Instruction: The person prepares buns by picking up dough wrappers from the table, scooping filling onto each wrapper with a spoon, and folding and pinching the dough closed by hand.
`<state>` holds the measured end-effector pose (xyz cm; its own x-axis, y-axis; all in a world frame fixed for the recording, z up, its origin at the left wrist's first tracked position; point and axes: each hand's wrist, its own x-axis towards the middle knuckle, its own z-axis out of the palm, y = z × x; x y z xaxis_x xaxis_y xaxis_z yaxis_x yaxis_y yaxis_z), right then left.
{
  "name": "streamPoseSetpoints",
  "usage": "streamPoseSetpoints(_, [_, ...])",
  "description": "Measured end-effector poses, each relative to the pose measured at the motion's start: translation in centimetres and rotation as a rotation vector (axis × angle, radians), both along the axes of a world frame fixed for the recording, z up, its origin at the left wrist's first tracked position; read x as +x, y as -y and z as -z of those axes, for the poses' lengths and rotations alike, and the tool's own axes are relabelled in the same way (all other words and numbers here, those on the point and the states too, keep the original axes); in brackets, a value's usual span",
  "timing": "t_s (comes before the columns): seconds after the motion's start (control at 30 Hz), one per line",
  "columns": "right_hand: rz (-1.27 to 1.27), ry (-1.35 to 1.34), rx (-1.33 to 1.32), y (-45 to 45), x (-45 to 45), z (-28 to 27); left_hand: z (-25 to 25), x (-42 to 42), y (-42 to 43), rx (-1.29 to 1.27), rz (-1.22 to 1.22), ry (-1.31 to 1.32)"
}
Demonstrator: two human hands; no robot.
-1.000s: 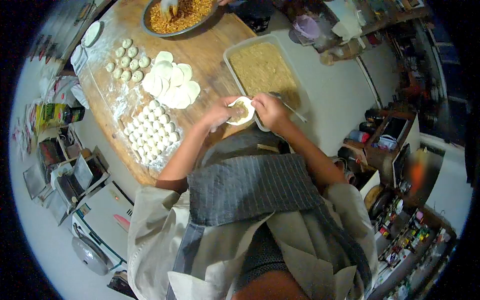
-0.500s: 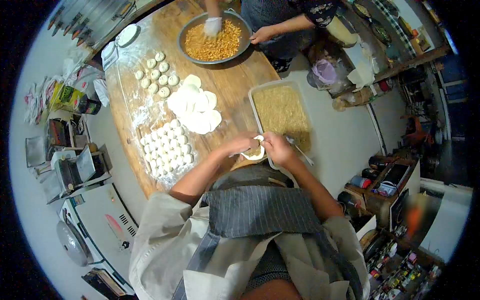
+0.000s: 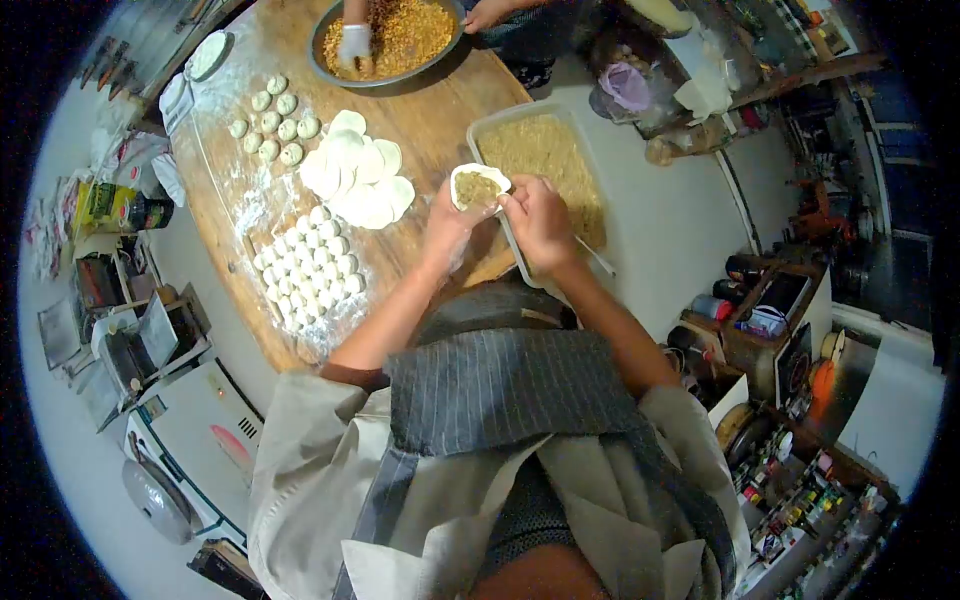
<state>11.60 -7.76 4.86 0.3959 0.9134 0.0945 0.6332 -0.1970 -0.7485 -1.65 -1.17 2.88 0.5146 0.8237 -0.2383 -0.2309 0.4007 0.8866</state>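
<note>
A round dough wrapper (image 3: 479,187) with greenish-brown filling in its middle is held up near the table's edge. My left hand (image 3: 449,232) cups it from the left and below. My right hand (image 3: 538,218) pinches its right edge between the fingertips. Just behind and right of the hands stands a plastic tub of filling (image 3: 540,150), a spoon handle (image 3: 597,257) leaning out of it. To the left lie flat dough wrappers (image 3: 357,172) in an overlapping pile, small dough pieces (image 3: 310,268) and several filled round buns (image 3: 270,122).
Across the wooden table (image 3: 430,112), a co-worker's gloved hand (image 3: 355,45) is in a metal bowl (image 3: 385,72) of orange-brown filling; their other hand (image 3: 487,14) touches its rim. A white dish (image 3: 209,56) sits at the far left corner.
The wrapper has been raised and its filling now faces up more openly. My left hand has turned beneath it. The whole view has shifted between frames.
</note>
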Motion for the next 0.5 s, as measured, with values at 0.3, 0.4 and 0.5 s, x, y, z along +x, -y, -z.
streamPoseSetpoints(0.3, [0.018,0.058,0.054,0.2,-0.4,0.9,-1.0,0.3,-0.3,0.008,-0.047,-0.141])
streamPoseSetpoints(0.4, [0.043,-0.157,0.04,0.2,-0.6,2.0,1.0,-0.2,-0.5,0.112,0.014,-0.144])
streamPoseSetpoints(0.5, [0.019,-0.341,0.007,0.1,-0.1,2.4,0.9,-0.2,-0.4,-0.069,0.089,-0.021])
